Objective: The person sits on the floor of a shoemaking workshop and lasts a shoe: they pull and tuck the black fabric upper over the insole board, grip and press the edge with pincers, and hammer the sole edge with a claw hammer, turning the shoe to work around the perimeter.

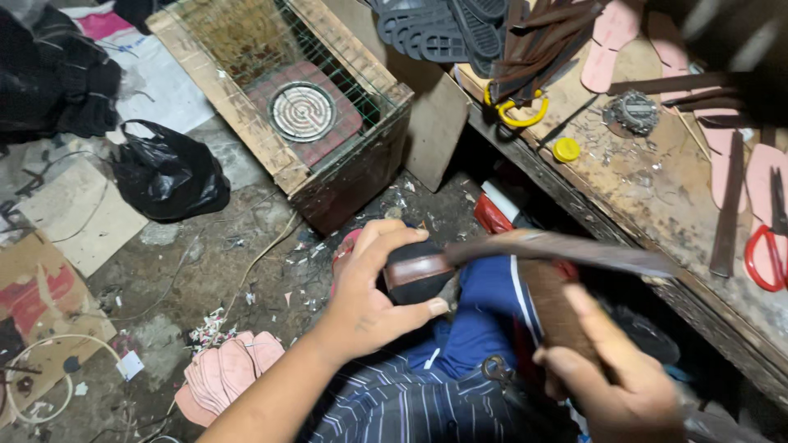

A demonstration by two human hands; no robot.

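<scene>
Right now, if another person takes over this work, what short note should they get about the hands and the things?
Left hand: holds a dark shoe piece with a brown strap over the lap.
Right hand: grips the wooden handle of a hammer, its blurred head over the strap.
Nearby: pink insoles stacked on the floor, black soles and red scissors on the workbench.
Done: strap lies on the piece.
Left: cannot tell how firmly it is fixed.
</scene>
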